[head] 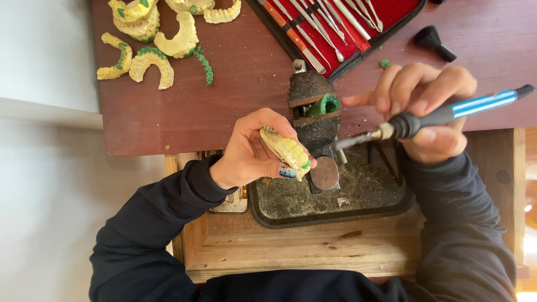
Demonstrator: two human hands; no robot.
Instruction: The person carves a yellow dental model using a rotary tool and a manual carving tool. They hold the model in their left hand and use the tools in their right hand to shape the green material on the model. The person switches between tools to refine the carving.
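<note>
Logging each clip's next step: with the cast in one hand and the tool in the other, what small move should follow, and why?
Probably bring the tool tip leftward onto the yellow dental cast. The left hand holds the cast beside the small vise, the right hand grips the blue-handled tool, and its tip points at the cast but sits apart.

A dental workshop: plaster jaw casts (pixel 146 39), instrument case (pixel 341 25), bench vise (pixel 313 114).

Held in my left hand (pixel 251 151): yellow dental cast (pixel 285 150), green edging. In my right hand (pixel 428 109): blue-and-black tool (pixel 447 114). Tabletop (pixel 235 95) was reddish-brown.
</note>
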